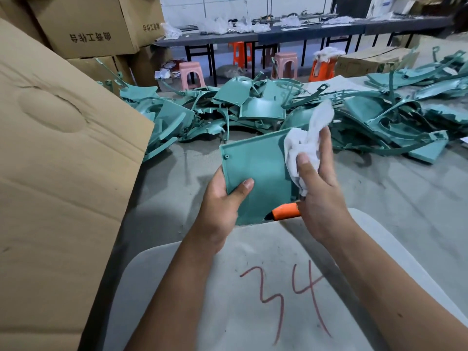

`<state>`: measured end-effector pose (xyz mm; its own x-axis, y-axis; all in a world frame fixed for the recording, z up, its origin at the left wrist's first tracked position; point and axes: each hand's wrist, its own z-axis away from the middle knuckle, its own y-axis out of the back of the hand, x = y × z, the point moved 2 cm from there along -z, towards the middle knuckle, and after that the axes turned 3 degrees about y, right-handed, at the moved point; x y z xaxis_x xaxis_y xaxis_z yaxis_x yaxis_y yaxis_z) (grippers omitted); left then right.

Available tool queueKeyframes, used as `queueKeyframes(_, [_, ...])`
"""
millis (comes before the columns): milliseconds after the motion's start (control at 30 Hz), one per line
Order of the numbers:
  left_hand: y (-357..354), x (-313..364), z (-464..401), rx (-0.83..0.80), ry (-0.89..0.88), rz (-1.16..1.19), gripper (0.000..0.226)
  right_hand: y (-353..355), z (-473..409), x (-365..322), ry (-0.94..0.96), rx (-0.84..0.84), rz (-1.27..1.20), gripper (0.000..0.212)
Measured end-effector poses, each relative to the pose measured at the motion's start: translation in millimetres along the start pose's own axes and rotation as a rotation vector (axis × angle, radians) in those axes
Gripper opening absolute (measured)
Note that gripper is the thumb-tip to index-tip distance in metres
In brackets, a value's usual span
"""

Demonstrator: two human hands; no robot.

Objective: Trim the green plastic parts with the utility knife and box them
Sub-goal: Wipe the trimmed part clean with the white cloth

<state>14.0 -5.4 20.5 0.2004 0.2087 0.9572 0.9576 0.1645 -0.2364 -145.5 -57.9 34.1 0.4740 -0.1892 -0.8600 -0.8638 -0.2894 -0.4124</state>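
My left hand (222, 198) grips a flat green plastic panel (258, 168) by its lower left edge, thumb across its face. My right hand (319, 191) holds a crumpled white cloth (306, 140) against the panel's right side. An orange utility knife handle (286, 211) sticks out below the panel at the heel of my right hand; its blade is hidden. A big heap of green plastic parts (266, 110) lies across the grey table (405, 198) behind the panel.
A large cardboard box flap (63, 173) rises at the left, with stacked cartons (88, 29) behind it. A grey board marked "34" (278, 287) lies under my forearms. Pink and orange stools (190, 74) and a long dark bench (278, 34) stand in the background.
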Motion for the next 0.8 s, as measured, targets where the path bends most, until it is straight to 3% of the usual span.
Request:
queueKeyframes(67, [0.1,1.2,1.4,-0.041,-0.014,-0.001,0.034,0.9,2.5,3.6,-0.069,0.022,0.003,0.058])
queueKeyframes(167, [2.3,1.7,2.7,-0.062,0.000,-0.008,0.034,6.9,1.4,1.0,-0.065,-0.079,0.162,0.028])
queueKeyframes(233, [2.1,2.9,3.4,-0.050,0.011,-0.020,0.034,7.2,2.4,0.2,-0.053,-0.134,0.208,0.030])
queueKeyframes(433, [-6.4,5.3,3.7,0.111,-0.003,-0.042,0.020,2.8,2.6,0.5,-0.059,-0.189,0.028,0.023])
queueKeyframes(567, [-1.7,10.5,2.7,0.099,0.034,-0.018,0.020,10.6,1.1,-3.6,-0.099,-0.299,-0.032,0.015])
queueKeyframes(700, [6.7,9.6,3.8,0.085,0.137,0.026,0.020,21.4,-1.5,-3.0,-0.186,-0.420,-0.024,0.019])
queueKeyframes(800, [5.0,8.6,5.8,0.128,0.179,0.063,0.021,25.6,-4.2,-1.0,-0.210,-0.323,0.128,0.057])
